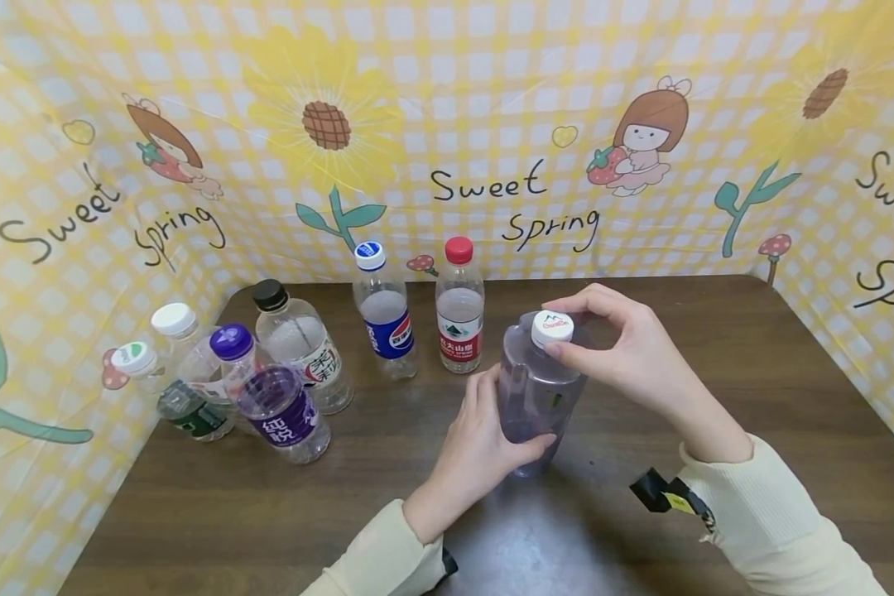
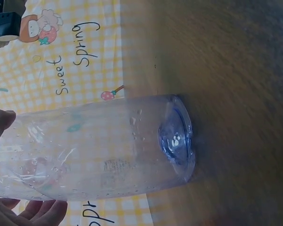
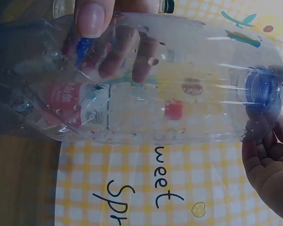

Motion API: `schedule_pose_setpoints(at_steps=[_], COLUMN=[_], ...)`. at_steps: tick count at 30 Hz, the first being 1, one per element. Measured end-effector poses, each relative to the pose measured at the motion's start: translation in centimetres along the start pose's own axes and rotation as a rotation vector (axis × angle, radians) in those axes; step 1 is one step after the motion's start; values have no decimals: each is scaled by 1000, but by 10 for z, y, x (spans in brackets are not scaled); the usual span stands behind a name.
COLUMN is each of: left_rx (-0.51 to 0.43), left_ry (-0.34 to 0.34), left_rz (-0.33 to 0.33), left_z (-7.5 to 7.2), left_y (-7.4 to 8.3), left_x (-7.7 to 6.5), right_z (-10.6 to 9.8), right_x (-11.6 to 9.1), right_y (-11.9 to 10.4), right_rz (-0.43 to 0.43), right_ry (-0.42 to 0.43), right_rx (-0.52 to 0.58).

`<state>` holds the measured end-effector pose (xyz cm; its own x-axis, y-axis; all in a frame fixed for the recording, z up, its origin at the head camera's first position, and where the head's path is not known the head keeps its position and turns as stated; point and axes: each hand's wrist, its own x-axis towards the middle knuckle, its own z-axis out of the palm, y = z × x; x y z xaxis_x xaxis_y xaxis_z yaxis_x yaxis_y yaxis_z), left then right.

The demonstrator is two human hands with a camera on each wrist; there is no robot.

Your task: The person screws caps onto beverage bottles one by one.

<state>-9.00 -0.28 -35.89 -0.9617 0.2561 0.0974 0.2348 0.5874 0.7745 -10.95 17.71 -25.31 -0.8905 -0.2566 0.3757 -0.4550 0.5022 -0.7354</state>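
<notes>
A large clear plastic bottle [image 1: 540, 397] with a purplish tint and a white cap [image 1: 553, 329] stands toward the right of the table. My left hand [image 1: 480, 443] grips its body low down, thumb across the front and fingers round the far side. Thumb and fingers of my right hand [image 1: 629, 352] pinch the white cap from the right. In the left wrist view the bottle's base [image 2: 179, 139] shows close to the tabletop, with droplets on its wall. The right wrist view shows the bottle neck [image 3: 260, 89] between the right hand's fingers.
Behind stand a red-capped bottle [image 1: 459, 310] and a blue-labelled bottle [image 1: 387, 319]. Several more grouped at the left include a black-capped one [image 1: 298, 339] and a purple-labelled one [image 1: 279, 406]. A checked cloth [image 1: 447, 124] hangs behind the wooden table [image 1: 417, 538].
</notes>
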Motion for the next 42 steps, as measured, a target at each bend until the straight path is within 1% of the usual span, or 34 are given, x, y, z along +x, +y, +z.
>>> schedule_pose_setpoints(at_steps=[4, 12, 15, 19, 23, 30, 35, 38, 42], left_rx=[9, -12, -11, -12, -21, -18, -23, -26, -25], left_ry=[14, 14, 13, 2, -3, 21, 13, 9, 9], left_rz=[21, 17, 13, -5, -17, 7, -4, -3, -22], left_z=[0, -1, -1, -1, -1, -1, -1, -2, -4], left_y=[0, 1, 1, 1, 1, 1, 1, 1, 2], left_x=[0, -1, -1, 0, 0, 1, 1, 1, 0], right_z=[0, -1, -3, -7, -10, -10, -10, -11, -12], right_x=[0, 0, -1, -4, -6, -7, -8, -9, -8], right_y=[0, 2, 4, 8, 10, 15, 17, 17, 19], right_rz=[5, 30, 9, -20, -10, -21, -32, -27, -3], right_ry=[-8, -40, -45, -33, -28, -34, -23, -7, 20], right_rx=[7, 12, 6, 0, 1, 28, 37, 36, 45])
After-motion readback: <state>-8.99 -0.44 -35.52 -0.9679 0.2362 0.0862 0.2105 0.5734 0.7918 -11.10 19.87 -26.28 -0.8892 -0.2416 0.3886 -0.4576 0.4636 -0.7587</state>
